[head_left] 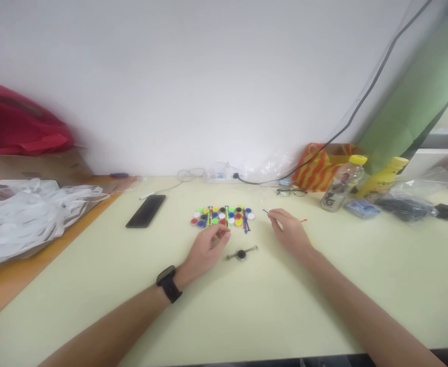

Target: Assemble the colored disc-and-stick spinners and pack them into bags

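Observation:
My right hand (291, 233) is closed, its fingertips pinching a thin blue plastic stick (265, 211) whose end pokes out to the left. A red stick end (304, 220) shows just behind that hand. My left hand (207, 248), below a black watch (168, 283) on the wrist, has its fingers curled in toward the thumb; anything between them is too small to make out. Beyond it lie rows of small coloured round discs (215, 216), with coloured sticks (246, 222) across them. Between my hands a black disc with two grey arms (241, 254) rests on the table.
A black phone (146, 211) lies left of the discs. White straps (36, 214) heap at far left. Glasses (292, 192), a clear bottle (341, 186), a yellow bottle (382, 181) and a blue packet (362, 208) are at right. A power strip (222, 175) sits by the wall.

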Demonstrator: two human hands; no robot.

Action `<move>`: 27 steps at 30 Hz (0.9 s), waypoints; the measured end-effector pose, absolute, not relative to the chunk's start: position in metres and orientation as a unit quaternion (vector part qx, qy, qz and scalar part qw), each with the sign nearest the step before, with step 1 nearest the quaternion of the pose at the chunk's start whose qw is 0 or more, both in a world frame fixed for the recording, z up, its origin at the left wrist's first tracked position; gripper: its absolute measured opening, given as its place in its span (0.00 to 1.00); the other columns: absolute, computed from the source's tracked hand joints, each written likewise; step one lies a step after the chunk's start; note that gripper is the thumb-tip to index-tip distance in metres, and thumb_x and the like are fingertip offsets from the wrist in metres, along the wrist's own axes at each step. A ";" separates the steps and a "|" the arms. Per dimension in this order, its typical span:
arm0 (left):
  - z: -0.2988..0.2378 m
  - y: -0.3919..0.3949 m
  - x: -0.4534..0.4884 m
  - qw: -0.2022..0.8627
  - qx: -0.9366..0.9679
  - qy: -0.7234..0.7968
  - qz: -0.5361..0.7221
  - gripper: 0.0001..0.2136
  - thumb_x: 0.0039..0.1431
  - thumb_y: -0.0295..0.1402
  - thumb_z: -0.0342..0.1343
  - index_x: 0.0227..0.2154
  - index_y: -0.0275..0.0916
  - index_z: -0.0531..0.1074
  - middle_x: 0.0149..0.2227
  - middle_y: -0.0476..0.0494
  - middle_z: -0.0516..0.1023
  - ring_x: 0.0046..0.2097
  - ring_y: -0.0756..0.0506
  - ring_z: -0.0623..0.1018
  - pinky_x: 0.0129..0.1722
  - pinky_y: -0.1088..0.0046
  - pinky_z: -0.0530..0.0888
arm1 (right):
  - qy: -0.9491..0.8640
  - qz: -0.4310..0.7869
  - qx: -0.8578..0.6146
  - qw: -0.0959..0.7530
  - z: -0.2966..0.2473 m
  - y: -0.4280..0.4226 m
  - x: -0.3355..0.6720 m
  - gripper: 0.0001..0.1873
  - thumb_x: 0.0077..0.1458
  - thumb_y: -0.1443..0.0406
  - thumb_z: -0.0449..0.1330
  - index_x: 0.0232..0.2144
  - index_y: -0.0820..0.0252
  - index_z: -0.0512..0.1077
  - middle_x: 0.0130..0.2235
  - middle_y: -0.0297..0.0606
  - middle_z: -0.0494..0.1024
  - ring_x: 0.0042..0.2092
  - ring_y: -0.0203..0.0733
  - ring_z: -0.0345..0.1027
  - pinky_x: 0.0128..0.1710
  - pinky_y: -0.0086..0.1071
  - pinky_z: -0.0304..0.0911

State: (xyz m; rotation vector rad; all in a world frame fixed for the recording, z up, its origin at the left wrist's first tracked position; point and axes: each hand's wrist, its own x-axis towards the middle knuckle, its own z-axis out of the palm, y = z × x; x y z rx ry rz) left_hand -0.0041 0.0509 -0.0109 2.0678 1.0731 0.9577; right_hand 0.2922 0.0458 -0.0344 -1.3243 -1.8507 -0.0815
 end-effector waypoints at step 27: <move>-0.009 0.050 -0.004 0.308 0.783 0.401 0.361 0.10 0.71 0.40 0.53 0.40 0.41 0.76 0.39 0.47 0.80 0.40 0.45 0.77 0.41 0.67 0.71 | -0.825 -0.033 -0.483 0.292 -0.040 0.038 0.286 0.24 0.62 0.75 0.49 0.50 0.57 0.79 0.57 0.45 0.78 0.57 0.50 0.75 0.58 0.47 0.73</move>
